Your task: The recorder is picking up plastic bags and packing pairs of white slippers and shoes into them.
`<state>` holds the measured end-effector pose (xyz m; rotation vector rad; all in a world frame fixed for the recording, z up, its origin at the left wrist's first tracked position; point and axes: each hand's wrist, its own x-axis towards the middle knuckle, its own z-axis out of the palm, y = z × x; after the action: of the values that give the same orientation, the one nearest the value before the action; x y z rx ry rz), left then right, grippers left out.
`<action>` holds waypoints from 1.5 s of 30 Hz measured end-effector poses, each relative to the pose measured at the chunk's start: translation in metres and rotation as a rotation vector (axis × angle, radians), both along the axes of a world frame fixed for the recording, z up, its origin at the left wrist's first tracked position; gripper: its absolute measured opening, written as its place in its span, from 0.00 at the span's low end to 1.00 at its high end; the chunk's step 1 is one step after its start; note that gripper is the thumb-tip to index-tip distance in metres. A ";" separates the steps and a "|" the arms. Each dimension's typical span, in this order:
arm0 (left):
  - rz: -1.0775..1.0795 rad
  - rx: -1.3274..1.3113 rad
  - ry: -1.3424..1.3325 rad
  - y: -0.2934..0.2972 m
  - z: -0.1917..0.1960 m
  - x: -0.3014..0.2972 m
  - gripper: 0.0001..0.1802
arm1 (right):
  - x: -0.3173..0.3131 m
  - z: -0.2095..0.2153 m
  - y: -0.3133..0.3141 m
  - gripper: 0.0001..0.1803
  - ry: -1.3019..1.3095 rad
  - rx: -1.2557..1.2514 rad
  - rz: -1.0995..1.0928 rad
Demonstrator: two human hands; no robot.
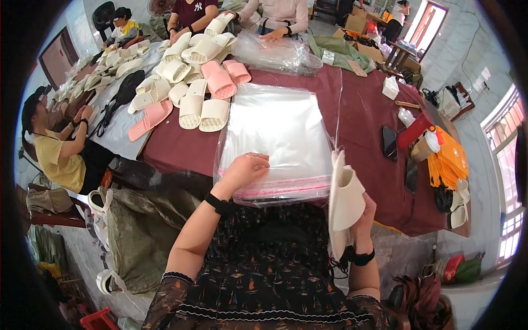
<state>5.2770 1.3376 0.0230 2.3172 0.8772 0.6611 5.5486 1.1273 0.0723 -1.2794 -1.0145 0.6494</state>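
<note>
A stack of clear plastic bags (280, 118) lies on the dark red table before me, its pink-printed strip along the near edge. Over the near left part of the stack is my left hand (247, 171), fingers curled together at the film of the top bag. My right hand (364, 217) grips a cream slipper (350, 201) upright on its side, just right of the stack. Its strap faces right; whether a second slipper is pressed against it I cannot tell. Beyond the stack's left corner, cream slippers (192, 104) and pink slippers (218, 81) are heaped.
Across the table a person's hand (274, 35) rests by crumpled plastic film (269, 52). At the right lie a phone (389, 142), a red box (415, 130), a cup (424, 148) and an orange bag (448, 157). A large sack (146, 236) stands left of me.
</note>
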 end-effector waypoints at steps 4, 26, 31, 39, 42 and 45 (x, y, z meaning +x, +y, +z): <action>0.074 -0.029 -0.078 -0.003 0.002 0.005 0.10 | -0.022 0.005 0.006 0.14 -0.303 -0.008 0.139; 0.076 0.453 -0.407 -0.034 0.044 0.041 0.05 | -0.055 -0.019 0.106 0.10 -1.005 -0.185 -0.080; -0.054 0.320 -0.409 -0.036 0.048 0.045 0.05 | -0.059 -0.022 0.130 0.10 -1.113 -0.202 0.006; -0.016 0.255 -0.471 -0.039 0.049 0.042 0.06 | -0.065 -0.020 0.151 0.08 -1.005 -0.314 -0.022; 0.009 0.023 -0.498 -0.036 0.047 0.036 0.06 | -0.076 -0.024 0.147 0.09 -1.095 -0.248 0.057; 0.023 0.188 -0.434 -0.037 0.049 0.040 0.08 | -0.075 -0.025 0.150 0.10 -1.140 -0.230 0.028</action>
<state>5.3174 1.3007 0.0716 2.1943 0.6608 1.2441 5.4738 1.2773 0.0470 -1.8849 -1.9037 -0.0201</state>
